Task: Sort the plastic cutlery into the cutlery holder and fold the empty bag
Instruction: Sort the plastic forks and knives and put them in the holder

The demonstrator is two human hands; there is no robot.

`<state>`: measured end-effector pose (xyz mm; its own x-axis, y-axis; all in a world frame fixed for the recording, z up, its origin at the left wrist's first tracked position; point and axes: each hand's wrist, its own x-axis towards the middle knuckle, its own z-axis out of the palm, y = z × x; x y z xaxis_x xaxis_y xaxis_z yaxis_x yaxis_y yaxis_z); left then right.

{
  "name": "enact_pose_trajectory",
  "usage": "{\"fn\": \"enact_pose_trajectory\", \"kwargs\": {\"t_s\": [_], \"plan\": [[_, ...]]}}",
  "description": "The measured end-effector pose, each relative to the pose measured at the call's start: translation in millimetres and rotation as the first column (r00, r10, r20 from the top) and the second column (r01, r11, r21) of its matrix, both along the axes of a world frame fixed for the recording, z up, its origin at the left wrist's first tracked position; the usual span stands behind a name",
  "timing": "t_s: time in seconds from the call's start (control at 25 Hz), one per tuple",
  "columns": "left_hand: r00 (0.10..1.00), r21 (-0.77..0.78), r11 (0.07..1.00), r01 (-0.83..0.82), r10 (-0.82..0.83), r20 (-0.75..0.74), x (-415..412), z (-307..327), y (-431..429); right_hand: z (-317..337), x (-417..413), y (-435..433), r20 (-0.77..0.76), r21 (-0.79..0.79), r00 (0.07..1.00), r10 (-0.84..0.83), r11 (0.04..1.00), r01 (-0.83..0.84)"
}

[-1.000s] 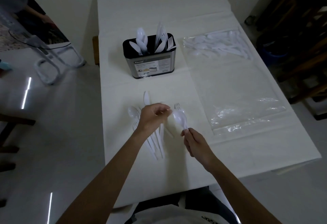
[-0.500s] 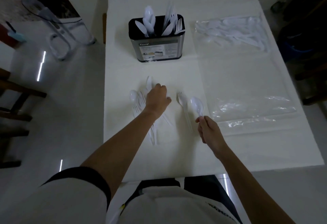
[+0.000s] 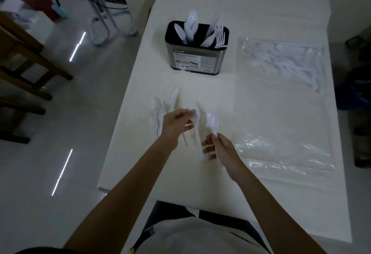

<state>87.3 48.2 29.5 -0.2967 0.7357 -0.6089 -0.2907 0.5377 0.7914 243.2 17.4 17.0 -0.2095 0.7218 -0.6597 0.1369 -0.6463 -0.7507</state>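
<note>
Pinching a white plastic spoon [image 3: 196,113] by its bowl with the left hand [image 3: 175,126]. Gripping a second spoon [image 3: 212,120] by the handle in the right hand [image 3: 221,149], bowl up. Held over the desk [image 3: 200,183] by the loose cutlery pile [image 3: 158,117], nearer than the cutlery holder [image 3: 195,59], left of the clear bag [image 3: 281,117].

White shirt [image 3: 200,235], black sleeve edge [image 3: 40,251], bare forearms [image 3: 128,183], possibly dark trousers [image 3: 166,212].

— Status on the hands?
— Both reach up from the bottom edge to mid-frame. My left hand [image 3: 176,125] pinches a spoon [image 3: 195,113] near its bowl; my right hand [image 3: 222,149] pinches a second spoon [image 3: 212,120] by the handle.
</note>
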Motion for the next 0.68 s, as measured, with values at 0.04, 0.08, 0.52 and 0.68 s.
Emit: {"fn": "enact_pose_trajectory", "kwargs": {"t_s": [0.04, 0.08, 0.52, 0.68], "plan": [[0.998, -0.004, 1.000, -0.008, 0.008, -0.059, 1.1, 0.4, -4.6, 0.3, -0.4, 1.6, -0.043, -0.026, 0.999, 0.023, 0.999, -0.025], [0.993, 0.001, 1.000, -0.020, 0.020, -0.117, 2.0, -1.2, -8.7, 1.3, -0.7, 2.6, -0.090, -0.052, 0.995, 0.048, 0.997, -0.053], [0.843, 0.083, 0.982, 0.171, -0.103, -0.528, -7.4, -19.8, -21.8, 2.4, -17.5, -0.2, -0.165, -0.102, 0.976, 0.141, 0.982, -0.159], [0.772, 0.084, 0.968, 0.237, -0.136, -0.621, -29.1, -18.6, -9.1, -3.9, -17.0, -1.8, -0.128, -0.052, 0.984, 0.122, 0.990, -0.129]]}}
